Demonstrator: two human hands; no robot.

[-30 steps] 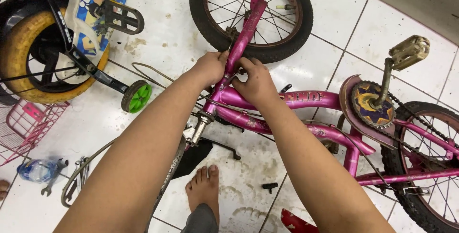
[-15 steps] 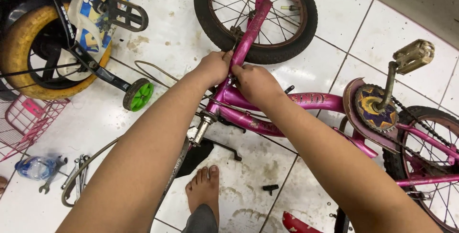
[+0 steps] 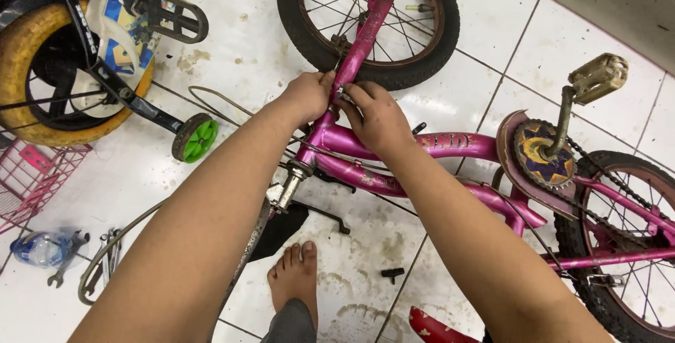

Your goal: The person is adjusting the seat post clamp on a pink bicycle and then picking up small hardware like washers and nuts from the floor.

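Left hand (image 3: 307,97) pinches pink fork leg (image 3: 358,40) near its crown | right hand (image 3: 376,114) grips same glossy metal leg from other side | pink bicycle frame (image 3: 422,147) lies on white tiled floor (image 3: 492,12), decal on top tube | two spoked wheels | one green stabiliser wheel (image 3: 195,139) | one clear bottle (image 3: 39,248).
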